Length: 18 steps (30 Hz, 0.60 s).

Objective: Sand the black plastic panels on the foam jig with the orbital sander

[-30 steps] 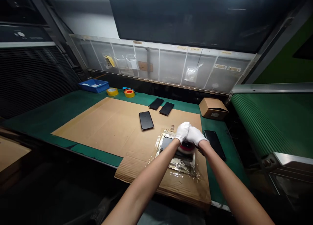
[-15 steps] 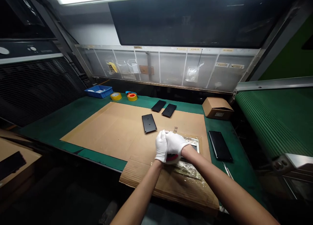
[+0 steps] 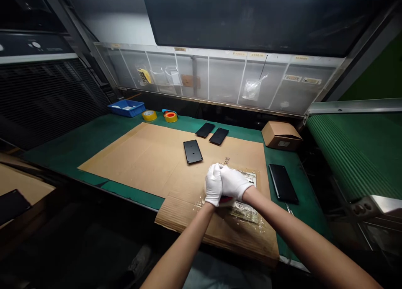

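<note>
My left hand [image 3: 214, 185] and my right hand [image 3: 235, 182], both in white gloves, are closed and pressed together above the near right of the cardboard sheet [image 3: 138, 155]. Beneath them shows the edge of a round thing with red and white [image 3: 226, 200]; most of it is covered by the gloves. Under that lies a flat printed piece [image 3: 246, 213] covered with clear film or tape on the cardboard. What the fingers grip is hidden. A black rectangular plate [image 3: 192, 151] lies just beyond my hands, with two more black plates [image 3: 219, 136] behind it.
Right of the cardboard, a black slab [image 3: 282, 183] rests on the green mat [image 3: 309, 211]. Behind it stands a small carton [image 3: 281, 136]. Tape rolls [image 3: 149, 115] and a blue tray [image 3: 127, 108] are at the back left. A green ribbed conveyor [image 3: 348, 150] borders the right.
The camera view has shifted slightly, so the scene sits higher in the picture. My joined hands appear a little farther right over the printed piece, still closed together.
</note>
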Each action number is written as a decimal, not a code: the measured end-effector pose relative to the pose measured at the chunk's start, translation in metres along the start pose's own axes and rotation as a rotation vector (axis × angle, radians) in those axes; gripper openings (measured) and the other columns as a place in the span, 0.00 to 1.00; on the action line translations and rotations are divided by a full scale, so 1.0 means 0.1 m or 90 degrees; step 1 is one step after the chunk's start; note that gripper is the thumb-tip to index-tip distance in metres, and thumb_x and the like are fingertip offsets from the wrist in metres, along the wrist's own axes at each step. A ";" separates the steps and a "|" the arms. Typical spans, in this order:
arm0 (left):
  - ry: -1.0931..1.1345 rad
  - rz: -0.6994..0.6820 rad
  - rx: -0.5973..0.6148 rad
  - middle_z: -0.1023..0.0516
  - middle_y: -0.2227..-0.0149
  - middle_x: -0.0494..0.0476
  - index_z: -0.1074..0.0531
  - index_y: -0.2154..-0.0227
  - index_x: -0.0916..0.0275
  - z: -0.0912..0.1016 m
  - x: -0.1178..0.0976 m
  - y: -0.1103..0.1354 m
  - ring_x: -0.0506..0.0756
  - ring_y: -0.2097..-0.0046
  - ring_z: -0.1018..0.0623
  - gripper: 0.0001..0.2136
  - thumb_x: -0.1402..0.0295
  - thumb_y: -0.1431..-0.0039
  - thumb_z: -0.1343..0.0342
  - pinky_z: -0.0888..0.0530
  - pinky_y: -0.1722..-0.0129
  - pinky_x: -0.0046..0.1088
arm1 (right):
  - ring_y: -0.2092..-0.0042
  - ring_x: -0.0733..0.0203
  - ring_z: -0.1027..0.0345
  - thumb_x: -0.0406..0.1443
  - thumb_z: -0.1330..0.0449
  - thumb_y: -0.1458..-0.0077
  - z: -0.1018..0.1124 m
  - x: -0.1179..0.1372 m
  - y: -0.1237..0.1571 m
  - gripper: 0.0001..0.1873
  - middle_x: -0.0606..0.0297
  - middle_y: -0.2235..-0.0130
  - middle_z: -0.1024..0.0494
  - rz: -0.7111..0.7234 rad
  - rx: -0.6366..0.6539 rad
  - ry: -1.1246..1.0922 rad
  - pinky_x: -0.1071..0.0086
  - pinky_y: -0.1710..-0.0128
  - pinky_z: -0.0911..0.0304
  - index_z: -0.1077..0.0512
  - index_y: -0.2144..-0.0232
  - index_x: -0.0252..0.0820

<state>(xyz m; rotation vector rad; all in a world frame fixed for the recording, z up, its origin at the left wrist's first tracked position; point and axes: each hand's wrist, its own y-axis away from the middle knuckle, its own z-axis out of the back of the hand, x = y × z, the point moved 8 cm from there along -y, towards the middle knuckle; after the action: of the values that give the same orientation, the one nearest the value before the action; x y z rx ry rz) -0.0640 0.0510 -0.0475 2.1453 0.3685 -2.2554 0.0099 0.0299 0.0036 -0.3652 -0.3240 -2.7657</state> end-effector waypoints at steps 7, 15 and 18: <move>-0.025 -0.085 0.044 0.21 0.64 0.59 0.28 0.69 0.59 -0.06 -0.16 -0.14 0.58 0.59 0.22 0.13 0.68 0.31 0.55 0.26 0.49 0.38 | 0.55 0.51 0.24 0.35 0.46 0.38 0.02 -0.12 -0.05 0.24 0.45 0.49 0.24 -0.081 -0.099 0.015 0.63 0.56 0.32 0.34 0.41 0.32; -0.058 -0.141 0.040 0.20 0.62 0.59 0.26 0.65 0.60 -0.18 -0.29 0.21 0.58 0.57 0.21 0.15 0.66 0.28 0.57 0.25 0.50 0.40 | 0.58 0.50 0.23 0.35 0.41 0.43 -0.01 -0.17 0.24 0.27 0.46 0.50 0.24 -0.045 -0.114 0.037 0.66 0.61 0.32 0.32 0.42 0.33; -0.055 -0.152 0.076 0.20 0.63 0.59 0.26 0.67 0.61 -0.27 -0.35 0.11 0.57 0.58 0.21 0.14 0.69 0.29 0.56 0.25 0.50 0.39 | 0.60 0.52 0.23 0.35 0.45 0.39 0.06 -0.29 0.27 0.24 0.48 0.52 0.24 -0.152 -0.135 0.049 0.66 0.62 0.32 0.33 0.41 0.32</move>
<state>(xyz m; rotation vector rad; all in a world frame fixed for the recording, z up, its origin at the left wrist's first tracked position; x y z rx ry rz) -0.0336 0.0392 -0.0155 2.1533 0.5274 -2.5492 0.0467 0.0154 0.0053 -0.2859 -0.0581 -3.0500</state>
